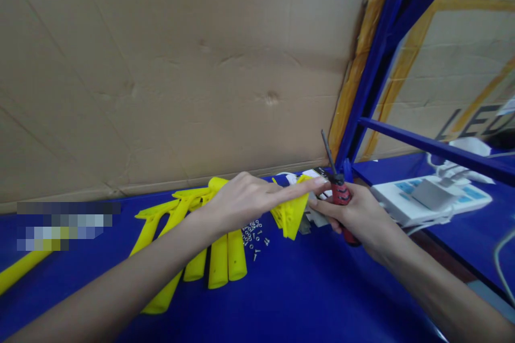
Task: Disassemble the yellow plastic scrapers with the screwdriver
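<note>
My right hand is closed around the red handle of a screwdriver, its dark shaft tilted up and away. The right thumb and fingertips reach toward my left hand. That left hand has its index finger stretched across a yellow plastic part; its other fingers are curled and mostly hidden, apparently gripping this part. Below the left hand, small metal screws lie scattered on the blue table. Several yellow plastic pieces with tube-like handles lie left of the screws, partly covered by the left forearm.
A cardboard sheet stands behind the blue table. On the right rises a blue metal frame with a crossbar. Beyond it sits a white power strip with a plugged-in adapter and cables. Another yellow tube lies far left.
</note>
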The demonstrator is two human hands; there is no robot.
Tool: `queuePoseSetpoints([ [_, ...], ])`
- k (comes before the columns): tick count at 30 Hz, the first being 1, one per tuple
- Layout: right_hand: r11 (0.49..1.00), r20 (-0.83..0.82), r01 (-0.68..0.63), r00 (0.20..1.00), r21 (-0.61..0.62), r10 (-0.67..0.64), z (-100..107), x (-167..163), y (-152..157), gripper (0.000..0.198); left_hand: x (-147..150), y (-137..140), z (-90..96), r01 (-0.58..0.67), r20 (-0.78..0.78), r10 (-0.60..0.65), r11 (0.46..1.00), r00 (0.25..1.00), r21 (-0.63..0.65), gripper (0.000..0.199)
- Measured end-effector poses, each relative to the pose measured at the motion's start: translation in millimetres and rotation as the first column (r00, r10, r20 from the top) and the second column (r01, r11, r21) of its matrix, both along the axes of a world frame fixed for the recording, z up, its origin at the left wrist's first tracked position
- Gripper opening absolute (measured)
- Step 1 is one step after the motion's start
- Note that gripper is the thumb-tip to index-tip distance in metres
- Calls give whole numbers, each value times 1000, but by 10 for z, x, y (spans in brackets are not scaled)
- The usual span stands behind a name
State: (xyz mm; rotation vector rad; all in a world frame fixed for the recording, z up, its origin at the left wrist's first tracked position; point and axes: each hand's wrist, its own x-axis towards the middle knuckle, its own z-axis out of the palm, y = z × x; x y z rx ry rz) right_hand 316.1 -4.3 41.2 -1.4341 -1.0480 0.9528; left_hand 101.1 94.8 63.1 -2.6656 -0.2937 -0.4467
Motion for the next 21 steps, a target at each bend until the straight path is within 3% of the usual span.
queuePoseSetpoints([
  [7, 992, 22, 120, 992, 30, -121, 148, 111, -5, 50, 190, 113, -119, -32, -51, 36, 997, 998, 70, 97],
  [13, 985, 12, 168, 986, 38, -169, 141, 165, 3, 52, 309, 120, -155, 29, -192, -1, 989, 981, 144, 89],
  [17, 989, 54, 146, 988, 41, -148, 100, 180, 10, 49, 284, 168, -144, 46, -247, -21, 994, 969, 97, 90],
  [21, 996, 170, 90, 981, 22, -93, 59, 176, 20, 46, 200, 166, -108, -28, -277, 17, 999, 961, -37, 100],
])
